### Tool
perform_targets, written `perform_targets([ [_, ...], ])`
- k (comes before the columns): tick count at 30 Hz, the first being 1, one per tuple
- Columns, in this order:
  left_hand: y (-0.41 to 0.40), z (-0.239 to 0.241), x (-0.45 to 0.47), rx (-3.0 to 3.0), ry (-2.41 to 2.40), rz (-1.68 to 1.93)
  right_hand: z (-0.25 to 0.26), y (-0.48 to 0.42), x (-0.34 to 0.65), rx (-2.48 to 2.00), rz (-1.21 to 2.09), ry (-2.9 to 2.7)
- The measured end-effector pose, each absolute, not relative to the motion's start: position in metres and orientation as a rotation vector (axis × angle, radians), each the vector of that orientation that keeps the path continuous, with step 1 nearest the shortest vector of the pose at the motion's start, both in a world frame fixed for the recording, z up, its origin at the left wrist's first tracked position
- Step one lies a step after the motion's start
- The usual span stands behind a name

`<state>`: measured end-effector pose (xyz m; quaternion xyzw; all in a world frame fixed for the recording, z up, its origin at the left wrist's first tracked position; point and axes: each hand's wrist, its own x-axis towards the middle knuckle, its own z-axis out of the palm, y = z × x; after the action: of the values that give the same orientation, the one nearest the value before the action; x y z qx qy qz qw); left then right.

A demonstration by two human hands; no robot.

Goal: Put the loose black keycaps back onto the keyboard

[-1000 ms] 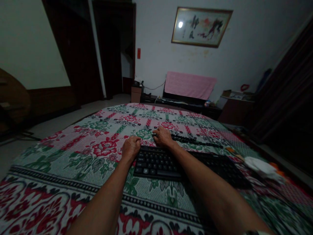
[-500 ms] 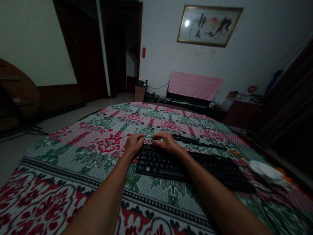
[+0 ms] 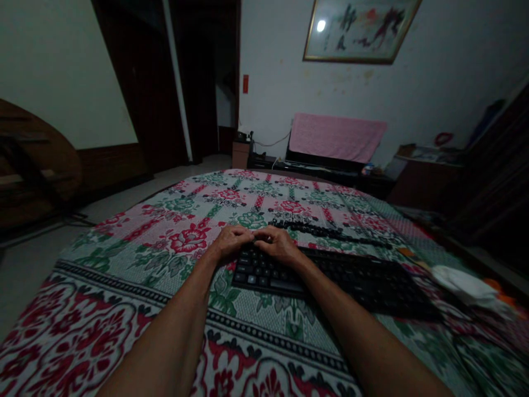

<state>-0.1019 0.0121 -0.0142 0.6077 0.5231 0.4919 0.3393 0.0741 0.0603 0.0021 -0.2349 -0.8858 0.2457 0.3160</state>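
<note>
A black keyboard [image 3: 372, 284] lies on the flowered cloth in front of me, its left part full of keys. Over its upper left corner my left hand [image 3: 233, 241] is closed, thumb and fingers pressed together. My right hand [image 3: 278, 243] meets it there in a pinch, and the fingertips of both nearly touch. Whatever is between the fingertips is too small and dark to name. Behind the keyboard stretches an uneven row of small black pieces [image 3: 326, 229] that look like loose keycaps.
The patterned cloth [image 3: 136, 270] covers the large surface. To the right lie a white bundle [image 3: 463, 284], an orange item [image 3: 502, 298] and dark cables. A pink towel [image 3: 336, 137] hangs over something by the far wall. A round wooden tabletop [image 3: 37, 160] stands at left.
My hands have come together at the keyboard's upper left corner; before, a gap parted their fingertips. The right hand has moved slightly left and down toward the keys. The view has tilted a little downward.
</note>
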Motion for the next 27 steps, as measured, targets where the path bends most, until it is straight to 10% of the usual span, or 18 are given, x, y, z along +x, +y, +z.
perform_targets([
  [27,0.003,-0.007,-0.109,1.341,1.182,1.229,0.013,0.033,0.06,-0.829,0.365,-2.4],
])
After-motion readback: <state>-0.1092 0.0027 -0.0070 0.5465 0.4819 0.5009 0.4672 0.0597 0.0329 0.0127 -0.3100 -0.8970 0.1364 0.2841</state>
